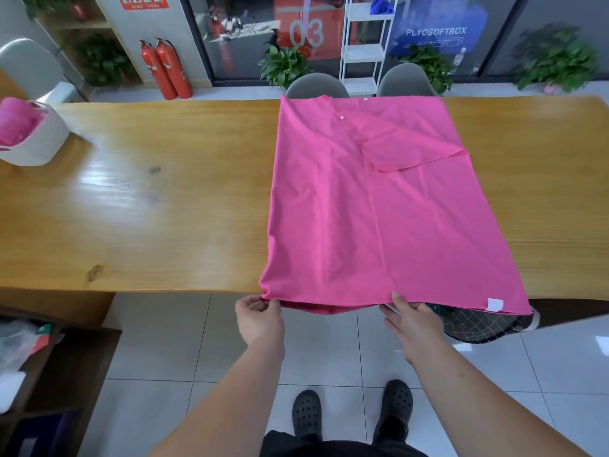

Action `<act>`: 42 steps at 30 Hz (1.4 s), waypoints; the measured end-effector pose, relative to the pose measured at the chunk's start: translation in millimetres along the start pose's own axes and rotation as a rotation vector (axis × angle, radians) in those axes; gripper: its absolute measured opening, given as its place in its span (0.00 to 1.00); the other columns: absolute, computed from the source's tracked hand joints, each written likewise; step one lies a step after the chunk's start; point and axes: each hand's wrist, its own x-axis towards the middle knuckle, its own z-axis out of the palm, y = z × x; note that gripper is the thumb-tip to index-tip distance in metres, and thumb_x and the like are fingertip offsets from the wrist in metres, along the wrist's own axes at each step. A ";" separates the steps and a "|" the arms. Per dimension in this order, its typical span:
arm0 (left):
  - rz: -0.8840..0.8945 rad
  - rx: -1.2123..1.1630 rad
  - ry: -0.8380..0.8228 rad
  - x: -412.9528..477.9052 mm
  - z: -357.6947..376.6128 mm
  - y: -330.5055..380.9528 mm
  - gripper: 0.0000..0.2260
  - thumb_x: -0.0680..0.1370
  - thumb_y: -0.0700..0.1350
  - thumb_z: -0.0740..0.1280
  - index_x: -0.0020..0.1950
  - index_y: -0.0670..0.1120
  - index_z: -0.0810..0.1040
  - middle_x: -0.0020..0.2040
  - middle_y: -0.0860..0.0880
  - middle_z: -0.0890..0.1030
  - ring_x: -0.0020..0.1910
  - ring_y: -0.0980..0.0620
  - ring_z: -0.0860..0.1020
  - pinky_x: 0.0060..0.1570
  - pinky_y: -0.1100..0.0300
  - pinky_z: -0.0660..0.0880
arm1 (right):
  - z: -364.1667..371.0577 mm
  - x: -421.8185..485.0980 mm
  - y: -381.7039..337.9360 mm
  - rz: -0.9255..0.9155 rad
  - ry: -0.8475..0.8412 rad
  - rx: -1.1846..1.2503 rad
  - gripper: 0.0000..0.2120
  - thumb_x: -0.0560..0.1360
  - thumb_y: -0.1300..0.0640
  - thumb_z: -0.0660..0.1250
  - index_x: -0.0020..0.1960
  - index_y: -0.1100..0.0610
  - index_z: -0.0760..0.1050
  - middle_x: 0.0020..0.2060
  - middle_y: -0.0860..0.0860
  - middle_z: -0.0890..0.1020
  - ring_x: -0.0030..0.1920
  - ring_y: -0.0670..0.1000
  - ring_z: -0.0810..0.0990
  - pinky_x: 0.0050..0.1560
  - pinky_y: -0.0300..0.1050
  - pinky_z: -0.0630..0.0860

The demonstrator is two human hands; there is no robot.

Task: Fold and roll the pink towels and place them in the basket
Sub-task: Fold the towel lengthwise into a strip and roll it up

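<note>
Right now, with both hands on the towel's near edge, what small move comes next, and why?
Probably shift the right hand along the near edge toward the white tag corner. The left hand pinches the near-left corner of the pink towel, but the right grip sits mid-edge, so that corner hangs unheld off the wooden table.

My feed shows an office-type room. A long glossy yellow-wood table [164, 199] runs across the middle of the frame, with light glaring off its left half. Pale grey floor tiles [329, 351] fill the bottom. Top centre, two rounded grey chair backs [316, 85] poke up behind the table's far edge, with a skinny white metal shelf rack [362, 51] between them. Behind that are dark-framed glass panels [250, 44], one marked "03". Two red fire extinguishers [166, 69] stand upper left, leafy green potted plants [283, 65] line the glass, and a dark brown wooden shelf unit [82, 357] sits lower left.
</note>
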 end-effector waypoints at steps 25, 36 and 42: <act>0.002 0.127 -0.328 61.0 -49.1 4.9 0.08 0.81 0.45 0.72 0.60 0.47 0.82 0.51 0.47 0.86 0.51 0.47 0.85 0.48 0.51 0.85 | -5.5 4.1 20.8 0.103 0.087 -0.098 0.08 0.81 0.61 0.73 0.55 0.60 0.75 0.50 0.58 0.87 0.48 0.56 0.88 0.53 0.53 0.81; 0.067 0.077 -0.327 30.5 -36.8 47.6 0.11 0.76 0.38 0.78 0.53 0.45 0.78 0.49 0.43 0.85 0.40 0.48 0.84 0.46 0.53 0.83 | 2.1 -4.5 14.7 0.092 0.085 -0.030 0.04 0.83 0.61 0.70 0.55 0.59 0.75 0.50 0.56 0.86 0.47 0.54 0.87 0.55 0.53 0.80; 0.245 -0.387 -0.638 18.9 -26.4 123.6 0.09 0.81 0.34 0.72 0.47 0.47 0.78 0.41 0.51 0.82 0.42 0.53 0.81 0.46 0.58 0.80 | 9.2 -11.8 -2.8 0.033 0.054 0.190 0.06 0.82 0.60 0.71 0.52 0.55 0.74 0.49 0.53 0.85 0.47 0.51 0.85 0.50 0.48 0.80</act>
